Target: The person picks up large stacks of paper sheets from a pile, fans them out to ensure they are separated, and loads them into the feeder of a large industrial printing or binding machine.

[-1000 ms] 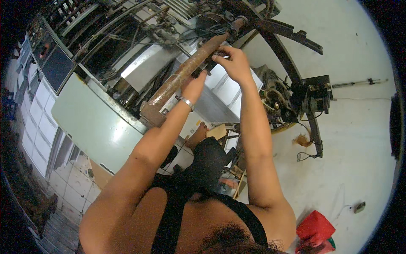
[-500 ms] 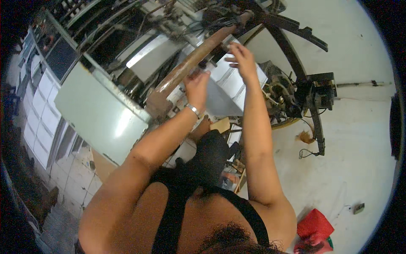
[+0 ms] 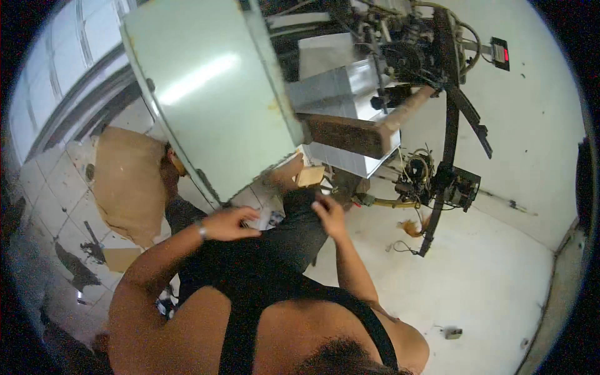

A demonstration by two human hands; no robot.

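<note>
My left hand [image 3: 232, 224], with a metal band at its wrist, hovers over my lap below the pale green panel [image 3: 215, 100] of a machine. Its fingers reach out loosely and hold nothing. My right hand [image 3: 330, 217] is beside my dark-trousered right thigh [image 3: 300, 219], fingers apart and nothing seen in them. In front of it, apart from both hands, a rusty brown bar [image 3: 350, 134] juts from the machine. Behind the bar lies a thick stack of white and grey sheets [image 3: 369, 162].
At right, a dark metal arm [image 3: 451, 119] carries a mechanism with hoses [image 3: 420, 175]. A tan block [image 3: 311, 176] is near my foot. Brown cardboard [image 3: 128, 181] lies on the tiled floor at left. A white wall [image 3: 512, 131] stands at far right.
Both hands have come back from around the rusty bar and the sheet stack, down to my lap. The view has shifted, bringing the green panel nearer the middle.
</note>
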